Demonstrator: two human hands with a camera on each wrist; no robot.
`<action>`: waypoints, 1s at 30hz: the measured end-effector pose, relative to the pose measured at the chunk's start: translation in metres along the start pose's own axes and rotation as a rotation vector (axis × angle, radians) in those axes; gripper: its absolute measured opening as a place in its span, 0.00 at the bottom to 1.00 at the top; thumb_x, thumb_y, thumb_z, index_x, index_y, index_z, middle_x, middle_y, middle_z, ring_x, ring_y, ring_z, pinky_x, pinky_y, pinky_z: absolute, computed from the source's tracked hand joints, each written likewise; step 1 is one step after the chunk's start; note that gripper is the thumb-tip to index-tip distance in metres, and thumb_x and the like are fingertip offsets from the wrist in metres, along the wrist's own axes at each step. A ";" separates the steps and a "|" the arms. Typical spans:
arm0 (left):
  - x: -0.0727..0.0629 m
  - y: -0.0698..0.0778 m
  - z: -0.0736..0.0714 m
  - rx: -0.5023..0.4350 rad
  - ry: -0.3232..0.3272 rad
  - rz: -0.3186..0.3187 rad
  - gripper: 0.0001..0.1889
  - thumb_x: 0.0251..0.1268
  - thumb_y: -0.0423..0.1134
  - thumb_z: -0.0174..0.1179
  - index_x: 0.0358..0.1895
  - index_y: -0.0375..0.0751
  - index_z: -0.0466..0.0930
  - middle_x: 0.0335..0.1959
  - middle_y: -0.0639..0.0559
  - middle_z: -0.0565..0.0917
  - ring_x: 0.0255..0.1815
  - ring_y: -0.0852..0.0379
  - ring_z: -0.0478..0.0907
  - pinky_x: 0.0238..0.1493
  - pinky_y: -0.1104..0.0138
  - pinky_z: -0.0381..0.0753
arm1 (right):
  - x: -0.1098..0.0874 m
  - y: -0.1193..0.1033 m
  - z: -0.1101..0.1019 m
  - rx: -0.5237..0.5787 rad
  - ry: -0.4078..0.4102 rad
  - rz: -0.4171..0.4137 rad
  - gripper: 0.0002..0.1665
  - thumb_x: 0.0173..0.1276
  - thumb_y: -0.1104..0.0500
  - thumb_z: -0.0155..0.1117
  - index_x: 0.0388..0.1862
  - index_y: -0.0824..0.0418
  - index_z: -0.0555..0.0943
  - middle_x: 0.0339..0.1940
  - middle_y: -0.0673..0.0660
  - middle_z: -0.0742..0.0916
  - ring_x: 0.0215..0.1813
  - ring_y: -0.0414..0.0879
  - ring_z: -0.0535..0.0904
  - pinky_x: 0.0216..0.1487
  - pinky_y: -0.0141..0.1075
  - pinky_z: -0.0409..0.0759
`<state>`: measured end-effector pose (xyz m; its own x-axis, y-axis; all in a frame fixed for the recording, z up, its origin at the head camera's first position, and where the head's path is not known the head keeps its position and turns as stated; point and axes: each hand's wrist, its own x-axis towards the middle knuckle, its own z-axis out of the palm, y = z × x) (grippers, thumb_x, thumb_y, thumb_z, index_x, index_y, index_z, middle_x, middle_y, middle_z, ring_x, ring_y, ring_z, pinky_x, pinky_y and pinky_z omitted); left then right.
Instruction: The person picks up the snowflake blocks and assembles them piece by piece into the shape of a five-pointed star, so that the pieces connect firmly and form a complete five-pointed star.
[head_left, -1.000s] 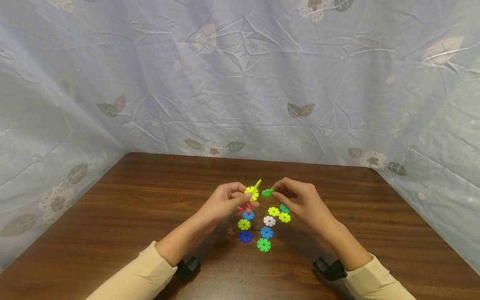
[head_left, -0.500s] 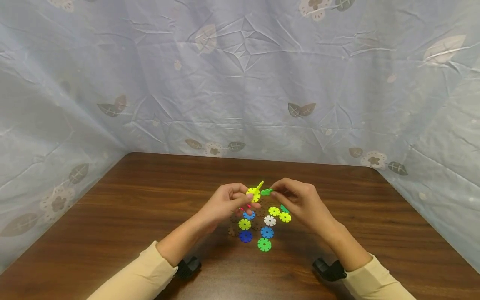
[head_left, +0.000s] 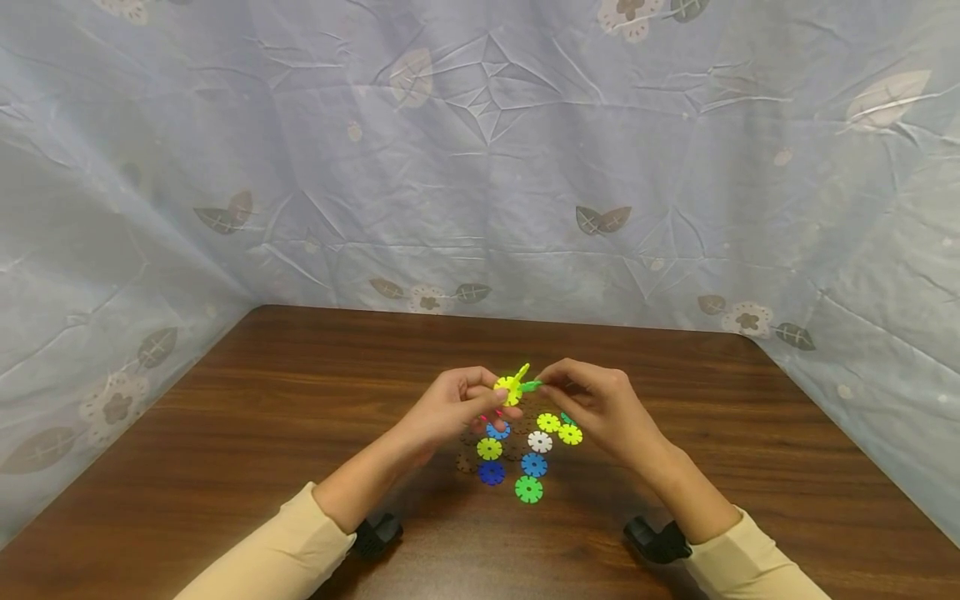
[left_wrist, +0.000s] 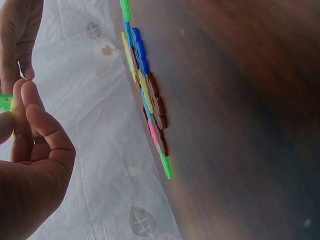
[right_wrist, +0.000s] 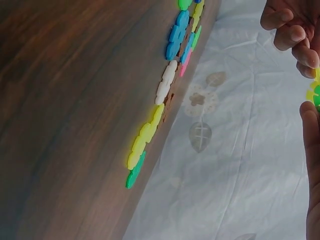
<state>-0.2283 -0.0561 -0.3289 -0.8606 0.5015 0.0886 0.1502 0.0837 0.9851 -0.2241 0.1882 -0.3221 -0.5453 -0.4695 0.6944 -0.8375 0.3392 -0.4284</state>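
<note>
In the head view my left hand [head_left: 455, 402] pinches a yellow notched disc [head_left: 507, 392]. A second yellow disc [head_left: 522, 372] stands on edge, joined to it at an angle. From the other side my right hand [head_left: 596, 395] pinches a green notched disc [head_left: 530, 387] by its outer rim. The green disc's near edge meets the yellow pair; whether its slot is engaged I cannot tell. In the left wrist view the fingertips of both hands come close together around the green disc [left_wrist: 6, 102]. The right wrist view cuts the discs off at its edge.
Beneath the hands, several loose notched discs lie flat on the brown wooden table [head_left: 337, 367], among them a white disc [head_left: 539, 442], a dark blue disc [head_left: 492, 473] and a bright green disc [head_left: 528, 489]. A patterned curtain [head_left: 480, 167] encloses the table's back and sides.
The right hand has moved slightly left with its green disc, and the left hand's yellow pair has shifted slightly right. The gap between green and yellow has closed.
</note>
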 end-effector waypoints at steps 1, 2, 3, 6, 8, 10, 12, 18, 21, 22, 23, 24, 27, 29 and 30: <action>0.000 0.000 0.000 0.001 -0.001 0.001 0.10 0.82 0.40 0.56 0.49 0.35 0.78 0.50 0.31 0.89 0.32 0.63 0.86 0.38 0.67 0.80 | 0.000 0.000 0.000 0.005 -0.001 0.000 0.12 0.67 0.76 0.68 0.43 0.63 0.86 0.38 0.57 0.92 0.42 0.35 0.89 0.42 0.32 0.90; 0.000 0.000 0.000 0.002 -0.003 0.002 0.10 0.82 0.40 0.56 0.49 0.35 0.78 0.50 0.31 0.89 0.32 0.63 0.86 0.38 0.67 0.80 | 0.000 0.000 0.000 0.007 -0.002 -0.004 0.12 0.67 0.76 0.68 0.43 0.63 0.86 0.38 0.57 0.92 0.42 0.35 0.89 0.42 0.33 0.90; 0.000 0.000 0.001 0.001 -0.004 0.001 0.10 0.82 0.40 0.56 0.49 0.36 0.78 0.51 0.30 0.89 0.32 0.63 0.86 0.38 0.66 0.80 | -0.001 0.000 0.001 0.010 -0.001 -0.008 0.12 0.67 0.77 0.68 0.43 0.63 0.86 0.39 0.57 0.92 0.43 0.36 0.89 0.42 0.34 0.90; 0.000 0.000 0.001 0.001 -0.009 0.003 0.09 0.82 0.40 0.56 0.48 0.36 0.78 0.50 0.31 0.89 0.33 0.63 0.86 0.39 0.66 0.81 | -0.001 0.000 0.001 0.001 0.008 -0.027 0.13 0.66 0.77 0.68 0.44 0.62 0.87 0.39 0.57 0.92 0.43 0.36 0.89 0.42 0.35 0.91; 0.000 0.000 0.002 0.000 -0.011 0.002 0.09 0.82 0.40 0.56 0.48 0.36 0.78 0.49 0.31 0.89 0.33 0.62 0.86 0.39 0.66 0.80 | -0.001 -0.001 0.002 0.002 0.015 -0.038 0.14 0.66 0.77 0.69 0.44 0.62 0.87 0.39 0.57 0.92 0.43 0.36 0.89 0.42 0.34 0.90; 0.000 0.001 0.002 0.002 -0.012 0.004 0.09 0.82 0.39 0.56 0.47 0.36 0.78 0.48 0.32 0.90 0.33 0.62 0.86 0.39 0.66 0.80 | -0.002 -0.001 0.003 0.004 0.020 -0.039 0.14 0.66 0.77 0.69 0.44 0.63 0.87 0.39 0.57 0.92 0.43 0.36 0.89 0.42 0.33 0.90; -0.001 0.002 0.002 0.002 -0.012 0.008 0.09 0.82 0.39 0.55 0.47 0.36 0.78 0.48 0.32 0.90 0.33 0.62 0.86 0.38 0.67 0.79 | -0.002 -0.001 0.003 0.012 0.026 -0.033 0.13 0.66 0.77 0.69 0.44 0.64 0.88 0.39 0.57 0.92 0.43 0.35 0.89 0.42 0.33 0.90; -0.002 0.003 0.002 -0.012 -0.019 0.014 0.08 0.82 0.39 0.55 0.47 0.37 0.78 0.46 0.32 0.91 0.33 0.63 0.85 0.38 0.69 0.79 | -0.002 -0.002 0.005 0.051 0.042 -0.008 0.13 0.66 0.77 0.68 0.43 0.64 0.88 0.39 0.59 0.92 0.43 0.34 0.89 0.42 0.35 0.91; -0.003 0.003 0.002 -0.027 -0.024 0.015 0.08 0.81 0.39 0.56 0.47 0.37 0.79 0.44 0.34 0.92 0.33 0.62 0.85 0.39 0.69 0.78 | -0.002 -0.003 0.007 0.067 0.050 -0.007 0.13 0.65 0.79 0.68 0.43 0.65 0.88 0.39 0.61 0.92 0.43 0.37 0.90 0.43 0.34 0.90; -0.003 0.004 0.003 -0.031 -0.024 0.016 0.08 0.81 0.38 0.56 0.47 0.37 0.79 0.44 0.35 0.92 0.33 0.62 0.85 0.39 0.69 0.78 | -0.002 -0.004 0.007 0.068 0.054 -0.007 0.13 0.65 0.79 0.68 0.43 0.65 0.87 0.39 0.62 0.92 0.43 0.39 0.90 0.44 0.32 0.90; -0.003 0.004 0.003 -0.036 -0.024 0.017 0.08 0.81 0.38 0.56 0.47 0.37 0.79 0.43 0.35 0.92 0.33 0.62 0.84 0.38 0.69 0.78 | -0.002 -0.004 0.008 0.071 0.058 -0.008 0.13 0.65 0.79 0.68 0.42 0.66 0.87 0.39 0.62 0.92 0.42 0.40 0.91 0.44 0.32 0.90; -0.003 0.004 0.003 -0.041 -0.024 0.018 0.07 0.81 0.38 0.56 0.47 0.36 0.79 0.43 0.36 0.92 0.33 0.62 0.84 0.38 0.69 0.78 | -0.002 -0.004 0.008 0.072 0.062 -0.010 0.13 0.64 0.79 0.68 0.42 0.66 0.87 0.39 0.63 0.92 0.42 0.41 0.91 0.44 0.30 0.89; -0.003 0.005 0.004 -0.046 -0.015 0.020 0.07 0.81 0.37 0.56 0.46 0.37 0.79 0.40 0.40 0.93 0.32 0.63 0.83 0.37 0.69 0.78 | -0.002 -0.004 0.008 0.081 0.068 -0.024 0.12 0.64 0.79 0.68 0.43 0.68 0.87 0.39 0.64 0.92 0.42 0.43 0.91 0.44 0.30 0.89; -0.003 0.005 0.004 -0.044 -0.015 0.017 0.07 0.81 0.38 0.56 0.46 0.37 0.79 0.39 0.44 0.94 0.32 0.63 0.84 0.37 0.69 0.78 | -0.002 -0.005 0.008 0.081 0.069 -0.036 0.12 0.64 0.79 0.69 0.43 0.67 0.87 0.39 0.63 0.92 0.42 0.40 0.91 0.43 0.32 0.90; -0.003 0.005 0.004 -0.040 -0.017 0.015 0.07 0.81 0.38 0.56 0.46 0.37 0.79 0.39 0.46 0.94 0.32 0.63 0.84 0.37 0.69 0.78 | -0.002 -0.004 0.007 0.081 0.070 -0.044 0.12 0.64 0.78 0.69 0.44 0.67 0.87 0.39 0.63 0.92 0.42 0.39 0.90 0.42 0.32 0.90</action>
<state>-0.2230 -0.0537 -0.3251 -0.8499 0.5171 0.1016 0.1433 0.0411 0.9888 -0.2198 0.1817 -0.3253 -0.5070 -0.4238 0.7506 -0.8619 0.2511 -0.4405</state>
